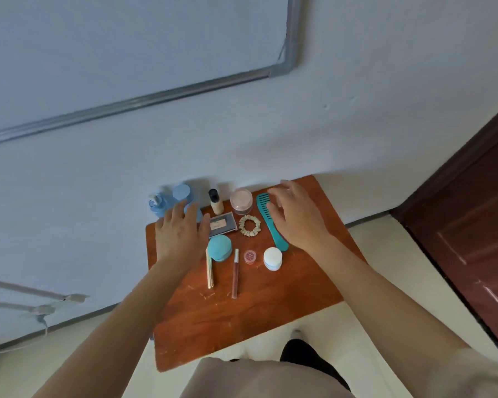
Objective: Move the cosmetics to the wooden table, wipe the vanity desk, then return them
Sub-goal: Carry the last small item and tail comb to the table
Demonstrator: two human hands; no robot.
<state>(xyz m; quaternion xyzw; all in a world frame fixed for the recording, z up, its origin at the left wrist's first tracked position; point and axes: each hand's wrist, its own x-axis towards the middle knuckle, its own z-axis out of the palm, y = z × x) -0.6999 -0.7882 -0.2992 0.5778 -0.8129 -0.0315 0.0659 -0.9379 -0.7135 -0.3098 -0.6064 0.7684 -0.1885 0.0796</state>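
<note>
Cosmetics lie on an orange-brown wooden table (242,320). At its back stand a blue pump bottle (156,204), a blue jar (182,193), a small foundation bottle (215,201) and a pink jar (241,201). In front lie a grey palette (222,224), a scrunchie (250,224), a teal comb (271,222), a teal compact (219,248), sticks (210,268), a lip gloss tube (235,273), a tiny red pot (250,256) and a white jar (272,258). My left hand (181,234) hovers open by the blue bottles. My right hand (296,215) hovers over the comb, fingers loosely bent, holding nothing.
The table stands against a pale blue wall (242,133) with a framed board (144,96) above. A dark red door (477,225) is at the right. Cables (41,311) run along the wall at the lower left. Pale floor (371,326) surrounds the table.
</note>
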